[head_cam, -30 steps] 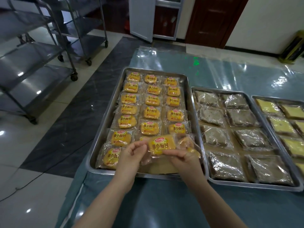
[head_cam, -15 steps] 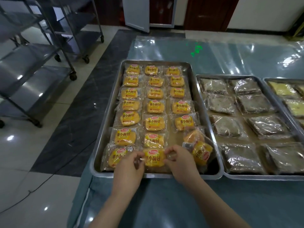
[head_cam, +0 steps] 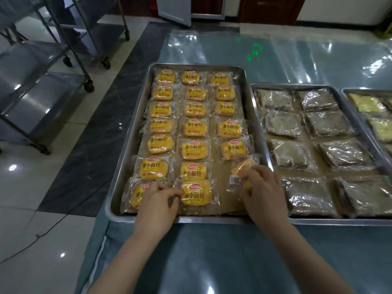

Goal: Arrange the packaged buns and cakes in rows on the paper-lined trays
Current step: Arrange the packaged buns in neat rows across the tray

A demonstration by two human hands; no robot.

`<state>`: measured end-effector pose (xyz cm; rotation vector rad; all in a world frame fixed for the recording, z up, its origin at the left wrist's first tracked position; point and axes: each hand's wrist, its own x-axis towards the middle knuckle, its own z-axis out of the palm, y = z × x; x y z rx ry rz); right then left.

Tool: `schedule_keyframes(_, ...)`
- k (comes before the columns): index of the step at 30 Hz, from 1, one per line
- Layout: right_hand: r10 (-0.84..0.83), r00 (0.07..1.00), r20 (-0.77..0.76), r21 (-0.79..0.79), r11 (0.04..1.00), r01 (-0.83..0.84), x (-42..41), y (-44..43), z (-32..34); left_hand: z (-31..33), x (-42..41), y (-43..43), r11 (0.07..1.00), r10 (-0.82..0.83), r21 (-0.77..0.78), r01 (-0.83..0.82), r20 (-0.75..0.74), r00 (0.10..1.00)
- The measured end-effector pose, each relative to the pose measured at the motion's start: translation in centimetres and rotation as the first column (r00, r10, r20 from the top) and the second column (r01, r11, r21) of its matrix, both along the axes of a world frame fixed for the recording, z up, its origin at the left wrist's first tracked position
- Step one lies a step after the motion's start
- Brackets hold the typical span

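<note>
A steel tray [head_cam: 129, 145] lined with brown paper holds three rows of yellow packaged buns. The nearest bun of the middle row [head_cam: 196, 194] lies flat, and my left hand [head_cam: 158, 203] pinches its left wrapper edge. My right hand [head_cam: 262, 190] grips a loose bun packet [head_cam: 240, 170] at the near end of the right row, held tilted over bare paper [head_cam: 222, 200]. Part of that packet is hidden under my fingers. To the right, a second tray [head_cam: 261, 132] carries dark wrapped cakes in two rows. A third tray [head_cam: 347, 92] with pale yellow cakes shows at the far right.
The trays stand on a table [head_cam: 212, 251] under a clear plastic sheet. Wheeled steel racks [head_cam: 48, 85] stand on the tiled floor to the left. A black cable [head_cam: 31, 238] runs across the floor. A white door [head_cam: 174, 9] is at the back.
The bun held up in both hands came down into the near end of the middle row. My right hand then left it and took hold of a loose packet in the right row.
</note>
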<state>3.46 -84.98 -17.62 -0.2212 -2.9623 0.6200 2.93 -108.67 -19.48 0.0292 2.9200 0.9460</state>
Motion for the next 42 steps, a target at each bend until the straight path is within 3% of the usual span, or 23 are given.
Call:
schedule_keyframes(2,-0.008,0.999,0.048,0.128,0.992,0.001,0.2,1.7,0.1,0.2,0.2,0.2,1.0,0.026,0.0,-0.026,-0.072,0.997)
schedule_keyframes(4,-0.056,0.994,0.09,0.154,0.987,0.042,0.3,2.2,0.0,0.5,0.1,0.8,1.0,0.018,0.01,-0.016,-0.134,0.991)
schedule_keyframes(8,-0.102,0.984,0.145,0.219,0.973,0.069,0.1,2.2,-0.2,0.8,-0.6,3.0,0.992,-0.123,0.01,0.126,-0.143,0.982)
schedule_keyframes(13,0.11,0.993,0.036,0.122,0.986,-0.114,-1.1,2.2,0.5,-0.2,-2.1,5.2,0.948,-0.298,-0.127,0.292,-0.026,0.954)
schedule_keyframes(17,0.349,0.932,0.095,0.132,0.924,-0.359,-2.8,1.7,1.0,-1.9,-3.0,5.6,0.882,-0.348,-0.302,0.361,0.098,0.932)
schedule_keyframes(21,0.448,0.879,0.163,-0.035,0.893,-0.449,-2.8,0.4,0.3,-2.9,-3.0,5.2,0.852,-0.376,-0.319,0.414,0.176,0.91)
schedule_keyframes(25,0.575,0.787,0.226,-0.037,0.812,-0.583,-1.8,0.0,-0.7,-3.0,-3.2,5.0,0.86,-0.377,-0.278,0.427,0.216,0.9)
schedule_keyframes(28,0.435,0.897,0.071,-0.009,0.9,-0.436,-0.8,0.9,-1.1,-3.0,-3.0,5.0,0.876,-0.368,-0.26,0.408,0.189,0.91)
schedule_keyframes(30,0.302,0.952,0.054,0.009,0.953,-0.303,-0.2,1.7,-1.1,-2.9,-2.7,5.0,0.879,-0.361,-0.279,0.387,0.143,0.922)
schedule_keyframes(34,0.299,0.928,0.224,-0.031,0.954,-0.299,0.4,2.1,-2.0,-2.7,-2.4,5.0,0.852,-0.387,-0.337,0.401,0.109,0.915)
schedule_keyframes(39,0.287,0.94,0.184,-0.16,0.952,-0.259,0.2,1.9,-2.4,-2.6,-2.4,5.1,0.842,-0.39,-0.349,0.411,0.132,0.911)
schedule_keyframes(40,0.27,0.951,0.15,-0.153,0.957,-0.248,0.1,2.1,-2.3,-2.6,-2.4,5.0,0.844,-0.388,-0.346,0.41,0.134,0.912)
schedule_keyframes(42,0.223,0.975,0.012,0.019,0.975,-0.223,-0.6,2.7,-2.1,-2.5,-2.4,5.0,0.847,-0.387,-0.339,0.411,0.139,0.912)
